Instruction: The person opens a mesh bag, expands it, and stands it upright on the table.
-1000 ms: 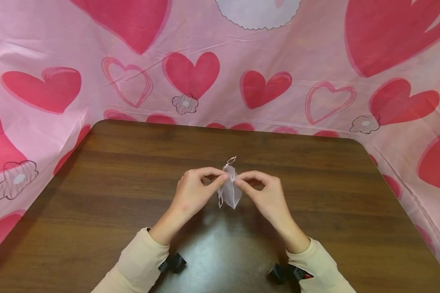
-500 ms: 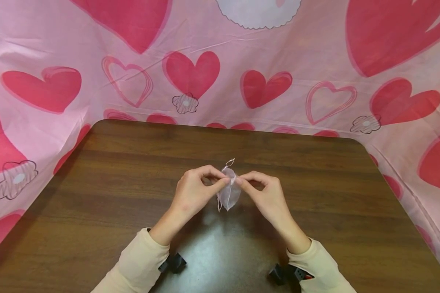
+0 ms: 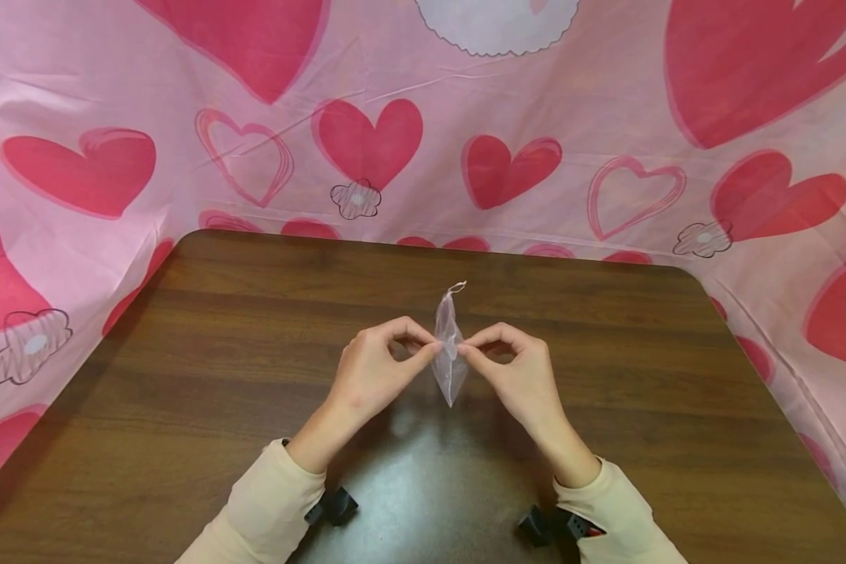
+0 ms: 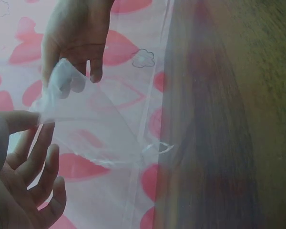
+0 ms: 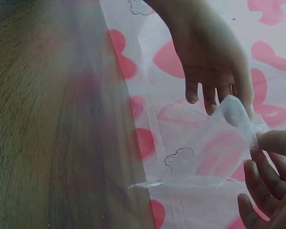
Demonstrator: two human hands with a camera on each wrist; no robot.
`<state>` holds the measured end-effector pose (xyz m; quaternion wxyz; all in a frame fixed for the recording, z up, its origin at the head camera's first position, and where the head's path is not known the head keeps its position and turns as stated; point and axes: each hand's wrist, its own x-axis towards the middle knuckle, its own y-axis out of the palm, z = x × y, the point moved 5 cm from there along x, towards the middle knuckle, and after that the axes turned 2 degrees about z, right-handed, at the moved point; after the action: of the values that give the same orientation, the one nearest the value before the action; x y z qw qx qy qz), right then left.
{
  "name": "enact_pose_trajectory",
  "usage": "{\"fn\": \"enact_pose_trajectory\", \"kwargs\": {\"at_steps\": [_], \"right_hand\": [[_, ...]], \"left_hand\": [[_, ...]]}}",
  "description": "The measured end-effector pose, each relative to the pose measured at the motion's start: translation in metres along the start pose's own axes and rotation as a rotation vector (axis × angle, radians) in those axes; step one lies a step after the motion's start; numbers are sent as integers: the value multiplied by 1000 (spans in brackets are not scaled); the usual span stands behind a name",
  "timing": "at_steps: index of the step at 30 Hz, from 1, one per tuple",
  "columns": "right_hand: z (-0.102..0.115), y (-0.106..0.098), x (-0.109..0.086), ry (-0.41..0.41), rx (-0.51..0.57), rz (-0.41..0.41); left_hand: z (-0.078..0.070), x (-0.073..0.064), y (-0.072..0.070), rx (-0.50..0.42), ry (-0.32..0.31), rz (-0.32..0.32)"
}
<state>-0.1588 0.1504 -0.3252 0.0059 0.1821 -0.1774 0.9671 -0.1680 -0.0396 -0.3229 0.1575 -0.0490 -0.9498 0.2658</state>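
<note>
A small sheer white organza drawstring pouch (image 3: 450,380) is held up over the middle of the table. My left hand (image 3: 377,366) pinches one side of it between thumb and index finger. From the other side my right hand (image 3: 522,374) pinches it likewise, fingertips close to the left ones. A cord loop (image 3: 457,287) sticks out at the pouch's far end. Both wrist views show the see-through fabric (image 4: 97,121) spread below the pinching fingers, with the other fingers of each hand loosely bent. Nothing shows inside the pouch.
The dark brown wooden table (image 3: 254,298) has rounded far corners. Behind and beside it hangs a pink cloth (image 3: 437,78) printed with red hearts. Black devices (image 3: 341,506) sit at both sleeve cuffs, close over the table.
The pouch has turned and stretched between the fingers: its cord loop now points farther away, and the second loop at its near left is out of sight. My right hand has shifted slightly right.
</note>
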Motion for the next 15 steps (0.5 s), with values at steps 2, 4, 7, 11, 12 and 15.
{"fn": "enact_pose_trajectory", "kwargs": {"at_steps": [2,4,7,11,12,15], "right_hand": [[0,0,0,-2,1,2],[0,1,0,1,4,11],[2,3,-1,-3,5,33],[3,6,-2,-17,25,67],[3,6,-2,-20,31,74],[2,7,-2,-19,54,86]], "left_hand": [[-1,0,1,-18,18,16],[-1,0,2,-34,35,25],[-2,-1,4,-48,63,36],[-3,0,4,-45,96,29],[-3,0,4,-41,105,25],[-3,1,3,-19,123,12]]}}
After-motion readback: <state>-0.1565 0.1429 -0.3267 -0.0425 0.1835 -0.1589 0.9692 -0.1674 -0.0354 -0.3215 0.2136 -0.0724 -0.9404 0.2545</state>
